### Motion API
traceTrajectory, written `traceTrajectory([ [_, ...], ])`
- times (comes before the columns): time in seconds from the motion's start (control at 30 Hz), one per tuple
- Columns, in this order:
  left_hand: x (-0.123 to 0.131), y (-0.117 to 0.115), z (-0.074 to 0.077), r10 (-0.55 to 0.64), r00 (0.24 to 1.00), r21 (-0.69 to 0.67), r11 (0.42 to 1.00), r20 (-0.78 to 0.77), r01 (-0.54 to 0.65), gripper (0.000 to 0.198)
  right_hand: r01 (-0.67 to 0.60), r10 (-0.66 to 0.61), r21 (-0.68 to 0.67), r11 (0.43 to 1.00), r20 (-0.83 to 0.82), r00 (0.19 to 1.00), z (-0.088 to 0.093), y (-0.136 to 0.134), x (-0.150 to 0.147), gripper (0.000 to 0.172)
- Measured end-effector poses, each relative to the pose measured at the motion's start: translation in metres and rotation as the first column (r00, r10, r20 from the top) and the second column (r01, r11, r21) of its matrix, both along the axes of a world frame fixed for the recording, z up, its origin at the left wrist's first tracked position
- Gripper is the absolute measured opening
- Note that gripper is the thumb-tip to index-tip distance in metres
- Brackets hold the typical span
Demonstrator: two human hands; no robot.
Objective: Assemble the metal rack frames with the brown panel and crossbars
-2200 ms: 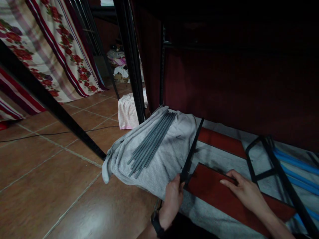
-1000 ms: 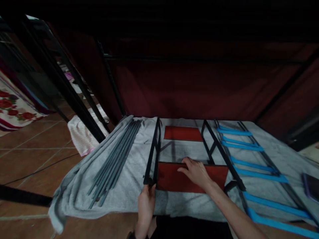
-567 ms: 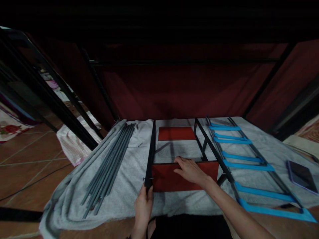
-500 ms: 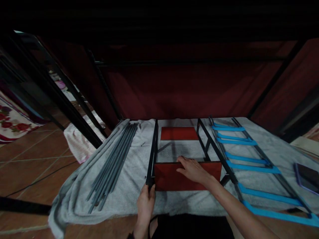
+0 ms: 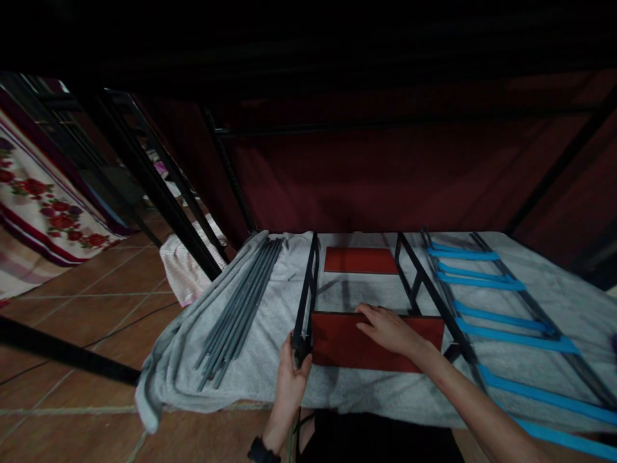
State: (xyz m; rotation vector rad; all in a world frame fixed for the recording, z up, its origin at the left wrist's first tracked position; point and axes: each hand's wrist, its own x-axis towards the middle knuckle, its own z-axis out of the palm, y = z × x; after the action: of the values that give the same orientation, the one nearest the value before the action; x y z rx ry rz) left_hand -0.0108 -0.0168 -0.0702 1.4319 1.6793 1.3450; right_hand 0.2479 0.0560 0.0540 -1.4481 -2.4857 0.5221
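My left hand (image 5: 292, 376) is closed around the near end of a black metal side frame (image 5: 304, 289), with the thumb on its right side. My right hand (image 5: 388, 331) holds the upper edge of a reddish-brown board (image 5: 337, 344), fingers over the edge and thumb on the front face. The board stands between the left side frame and another black side frame (image 5: 431, 299) on the right. Farther back, a second reddish-brown board (image 5: 360, 260) spans the same two frames. A small screw-like piece (image 5: 291, 278) lies left of the left frame.
A bundle of grey tubes (image 5: 241, 308) lies on the grey blanket (image 5: 260, 376) to the left. At right lie dark rails with blue strips (image 5: 511, 337). Black posts (image 5: 154, 186) and a dark red cloth (image 5: 366, 180) surround the spot. A cable (image 5: 120, 331) crosses the tiled floor.
The view has turned left, so everything sits farther right. My left hand has shifted its hold at the frame's end, thumb now on the right. My right hand keeps its place on the board.
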Motion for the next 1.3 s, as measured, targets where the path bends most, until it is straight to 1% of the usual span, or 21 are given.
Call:
traceTrajectory([
  [0.07, -0.004, -0.006, 0.018, 0.000, 1.000, 0.044, 0.999, -0.017, 0.001, 0.068, -0.003, 0.003, -0.002, 1.000, -0.005, 1.000, 0.000, 0.000, 0.002, 0.030],
  [0.13, -0.007, -0.012, 0.043, 0.001, 0.995, 0.134, 0.991, -0.097, 0.012, 0.071, -0.008, 0.008, -0.004, 1.000, -0.019, 1.000, -0.001, 0.000, 0.004, 0.031],
  [0.2, -0.006, -0.011, 0.074, 0.032, 0.969, 0.263, 0.964, -0.246, 0.035, 0.064, -0.017, 0.017, 0.000, 1.000, -0.038, 0.999, -0.002, 0.001, 0.005, 0.031],
  [0.23, -0.005, -0.007, 0.090, 0.029, 0.940, 0.316, 0.945, -0.339, 0.084, 0.058, -0.023, 0.023, 0.003, 1.000, -0.045, 0.999, -0.002, 0.001, 0.006, 0.032],
  [0.27, -0.002, -0.001, 0.105, -0.001, 0.898, 0.329, 0.930, -0.440, 0.162, 0.051, -0.025, 0.025, 0.008, 1.000, -0.049, 0.998, -0.002, 0.001, 0.006, 0.032],
  [0.3, 0.001, 0.008, 0.118, -0.067, 0.835, 0.290, 0.920, -0.545, 0.264, 0.045, -0.025, 0.026, 0.012, 1.000, -0.049, 0.998, -0.002, 0.001, 0.007, 0.032],
  [0.33, 0.004, 0.019, 0.128, -0.162, 0.756, 0.204, 0.908, -0.634, 0.365, 0.041, -0.023, 0.024, 0.015, 1.000, -0.048, 0.999, -0.002, 0.001, 0.007, 0.032],
  [0.4, 0.010, 0.041, 0.140, -0.343, 0.611, 0.018, 0.863, -0.714, 0.506, 0.036, -0.020, 0.021, 0.018, 1.000, -0.048, 0.999, -0.002, 0.000, 0.007, 0.033],
  [0.43, 0.012, 0.051, 0.142, -0.412, 0.560, -0.051, 0.835, -0.719, 0.548, 0.035, -0.018, 0.019, 0.023, 1.000, -0.049, 0.999, -0.001, -0.001, 0.008, 0.034],
  [0.5, 0.014, 0.067, 0.139, -0.480, 0.527, -0.110, 0.803, -0.701, 0.586, 0.035, -0.018, 0.020, 0.037, 0.999, -0.052, 0.998, 0.000, -0.002, 0.008, 0.034],
  [0.6, 0.015, 0.077, 0.128, -0.468, 0.567, -0.090, 0.818, -0.678, 0.568, 0.032, -0.018, 0.020, 0.085, 0.996, -0.021, 1.000, 0.004, -0.006, 0.012, 0.033],
  [0.7, 0.015, 0.080, 0.120, -0.453, 0.581, -0.084, 0.831, -0.676, 0.549, 0.029, 0.025, -0.037, 0.250, 0.968, 0.044, 0.998, 0.012, -0.014, 0.024, 0.032],
  [0.73, 0.015, 0.080, 0.119, -0.453, 0.582, -0.084, 0.831, -0.676, 0.549, 0.029, 0.057, -0.080, 0.325, 0.944, 0.057, 0.995, 0.014, -0.018, 0.031, 0.034],
  [0.8, 0.015, 0.082, 0.118, -0.450, 0.588, -0.077, 0.832, -0.672, 0.549, 0.030, 0.179, -0.224, 0.453, 0.873, 0.047, 0.974, 0.015, -0.027, 0.051, 0.037],
  [0.87, 0.016, 0.083, 0.117, -0.446, 0.595, -0.072, 0.835, -0.668, 0.545, 0.027, 0.379, -0.435, 0.506, 0.775, -0.008, 0.900, 0.009, -0.034, 0.074, 0.039],
  [0.93, 0.018, 0.085, 0.116, -0.443, 0.595, -0.073, 0.838, -0.671, 0.541, 0.024, 0.561, -0.609, 0.457, 0.690, -0.051, 0.791, -0.003, -0.039, 0.099, 0.045],
  [0.97, 0.020, 0.085, 0.116, -0.441, 0.593, -0.074, 0.838, -0.674, 0.540, 0.023, 0.620, -0.655, 0.396, 0.678, -0.058, 0.753, -0.009, -0.040, 0.110, 0.046],
  [1.03, 0.022, 0.086, 0.115, -0.443, 0.581, -0.082, 0.837, -0.683, 0.541, 0.021, 0.667, -0.678, 0.240, 0.705, -0.049, 0.734, -0.021, -0.041, 0.129, 0.042],
  [1.1, 0.024, 0.086, 0.115, -0.442, 0.572, -0.090, 0.838, -0.691, 0.538, 0.018, 0.667, -0.667, 0.106, 0.738, -0.039, 0.744, -0.028, -0.041, 0.144, 0.038],
  [1.2, 0.024, 0.085, 0.116, -0.455, 0.561, -0.110, 0.835, -0.692, 0.540, 0.012, 0.672, -0.671, 0.000, 0.740, -0.058, 0.739, -0.031, -0.040, 0.157, 0.037],
  [1.3, 0.024, 0.083, 0.119, -0.469, 0.559, -0.122, 0.829, -0.684, 0.546, 0.011, 0.664, -0.666, -0.066, 0.745, -0.141, 0.733, -0.030, -0.040, 0.163, 0.035],
])
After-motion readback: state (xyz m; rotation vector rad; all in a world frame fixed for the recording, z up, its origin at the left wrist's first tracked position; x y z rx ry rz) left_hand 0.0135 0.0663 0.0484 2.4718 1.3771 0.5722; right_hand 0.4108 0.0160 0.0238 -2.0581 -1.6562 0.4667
